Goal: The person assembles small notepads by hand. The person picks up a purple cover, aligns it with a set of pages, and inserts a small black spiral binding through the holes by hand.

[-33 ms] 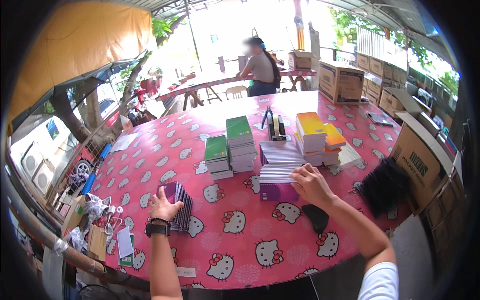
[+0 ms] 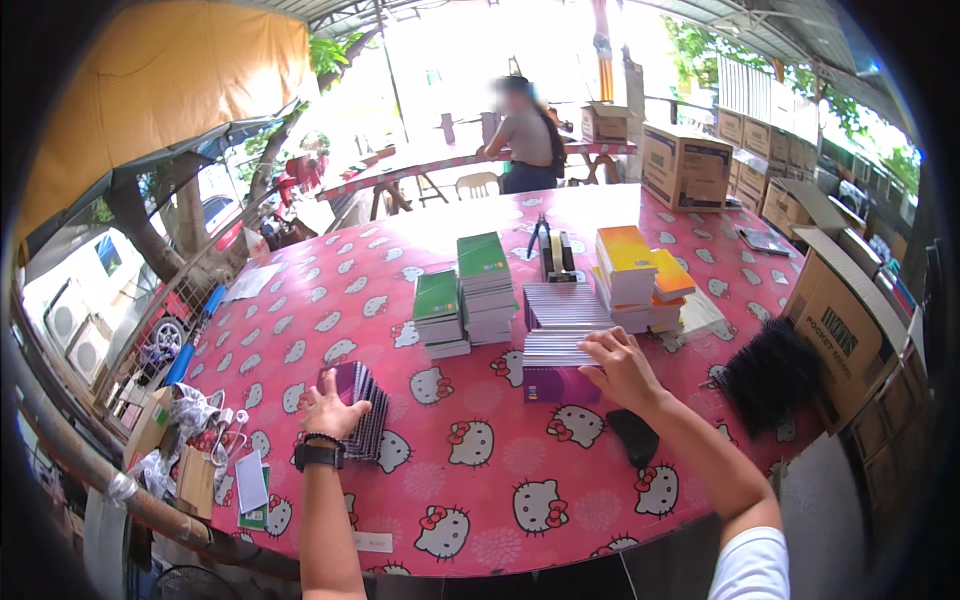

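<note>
Fingers spread, my left hand [image 2: 335, 412] rests on a stack of purple notebooks [image 2: 369, 425] with dark spiral-like edges. My right hand [image 2: 628, 368] is at the right end of a row of purple-covered notebooks [image 2: 562, 386], their pale page edges facing up. Its fingers bend over the edge of the front ones, thumb low against them. Behind it, the long row of pale edges [image 2: 565, 305] continues away from me. Left of the row stand green notebook stacks [image 2: 483, 262] [image 2: 436, 300]; to its right are yellow and orange notebook stacks [image 2: 628, 255].
A tape dispenser [image 2: 557, 258] and blue-handled pliers [image 2: 539, 232] stand behind the row. A black pouch-like thing [image 2: 632, 437] lies near my right forearm. Bristly black coils [image 2: 768, 372] sit by an open carton [image 2: 850, 318]. Cables [image 2: 228, 436] lie at left. A person [image 2: 528, 140] sits at the far table.
The whole view has shifted very slightly. My right hand's fingers are a little less tightly curled at the row's edge; my left hand stays on its stack.
</note>
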Demonstrator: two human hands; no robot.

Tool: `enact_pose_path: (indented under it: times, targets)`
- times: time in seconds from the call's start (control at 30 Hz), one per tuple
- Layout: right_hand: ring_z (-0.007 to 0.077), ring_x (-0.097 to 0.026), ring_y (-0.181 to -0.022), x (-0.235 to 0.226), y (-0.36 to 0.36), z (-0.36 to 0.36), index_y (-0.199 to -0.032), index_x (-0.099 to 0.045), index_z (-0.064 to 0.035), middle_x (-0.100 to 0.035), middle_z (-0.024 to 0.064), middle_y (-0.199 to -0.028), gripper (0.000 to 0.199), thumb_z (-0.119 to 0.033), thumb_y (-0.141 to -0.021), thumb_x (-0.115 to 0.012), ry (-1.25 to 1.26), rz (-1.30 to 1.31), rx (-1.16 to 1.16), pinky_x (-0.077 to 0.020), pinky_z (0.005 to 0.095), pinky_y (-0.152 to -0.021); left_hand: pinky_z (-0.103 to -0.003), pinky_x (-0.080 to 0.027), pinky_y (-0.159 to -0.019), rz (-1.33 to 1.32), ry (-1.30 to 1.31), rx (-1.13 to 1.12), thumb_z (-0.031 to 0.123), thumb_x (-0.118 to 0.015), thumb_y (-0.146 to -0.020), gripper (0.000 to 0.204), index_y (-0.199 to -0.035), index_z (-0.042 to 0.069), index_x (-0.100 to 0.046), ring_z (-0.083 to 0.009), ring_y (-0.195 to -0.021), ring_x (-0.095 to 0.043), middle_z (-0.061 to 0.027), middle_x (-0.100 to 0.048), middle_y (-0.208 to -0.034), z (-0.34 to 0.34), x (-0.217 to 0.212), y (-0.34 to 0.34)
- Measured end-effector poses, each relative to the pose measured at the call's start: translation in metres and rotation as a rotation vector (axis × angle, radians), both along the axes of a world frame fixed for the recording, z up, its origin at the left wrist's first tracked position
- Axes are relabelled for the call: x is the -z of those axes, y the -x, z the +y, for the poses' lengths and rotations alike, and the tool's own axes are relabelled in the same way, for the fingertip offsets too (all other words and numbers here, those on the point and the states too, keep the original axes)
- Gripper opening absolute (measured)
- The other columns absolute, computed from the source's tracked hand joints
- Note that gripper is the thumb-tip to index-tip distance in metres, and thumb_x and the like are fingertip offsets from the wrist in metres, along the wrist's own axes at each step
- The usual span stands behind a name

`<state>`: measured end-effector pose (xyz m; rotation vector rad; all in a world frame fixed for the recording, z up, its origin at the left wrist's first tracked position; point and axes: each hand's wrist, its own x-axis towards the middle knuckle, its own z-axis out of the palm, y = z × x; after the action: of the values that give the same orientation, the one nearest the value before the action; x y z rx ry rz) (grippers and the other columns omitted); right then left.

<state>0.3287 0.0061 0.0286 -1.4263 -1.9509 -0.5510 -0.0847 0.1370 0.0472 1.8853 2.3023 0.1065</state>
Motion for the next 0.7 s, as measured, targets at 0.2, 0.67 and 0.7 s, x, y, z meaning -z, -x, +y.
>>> enact_pose_path:
  times: [0.2,0.67,0.7]
  targets:
    - [0.0223,-0.055,-0.096,0.034,0.005,0.029,-0.087,-0.065,-0.0090,-0.064,0.0022,-0.094,0.017,-0.014,-0.072,-0.072,0.072,0.098,0.054,-0.0433,0.0379,-0.081,-0.061,-0.028,-0.103,0.077,0.077,0.140,0.064,-0.062,-0.073,0.095,-0.146,0.042,-0.006,-0.0451,-0.137,-0.019,-0.0107,0.001,-0.156,-0.011,-0.010,0.005]
    - [0.0239,-0.058,-0.090,0.037,0.005,0.029,-0.083,-0.064,-0.0068,-0.064,0.0046,-0.088,0.013,-0.010,-0.072,-0.070,-0.016,0.041,0.031,-0.0454,0.0350,-0.078,-0.064,-0.021,-0.104,0.082,-0.261,0.086,0.058,-0.068,-0.070,0.099,-0.148,0.032,-0.012,-0.0412,-0.137,-0.020,-0.0154,-0.011,-0.153,-0.014,0.002,-0.003]
    - [0.0240,-0.058,-0.089,0.037,0.001,0.028,-0.082,-0.064,-0.0068,-0.064,0.0049,-0.087,0.013,-0.010,-0.071,-0.070,-0.005,0.044,0.040,-0.0455,0.0352,-0.078,-0.065,-0.018,-0.105,0.103,-0.419,0.110,0.058,-0.068,-0.070,0.099,-0.148,0.029,-0.014,-0.0401,-0.138,-0.019,-0.0154,-0.013,-0.153,-0.018,0.007,-0.008]
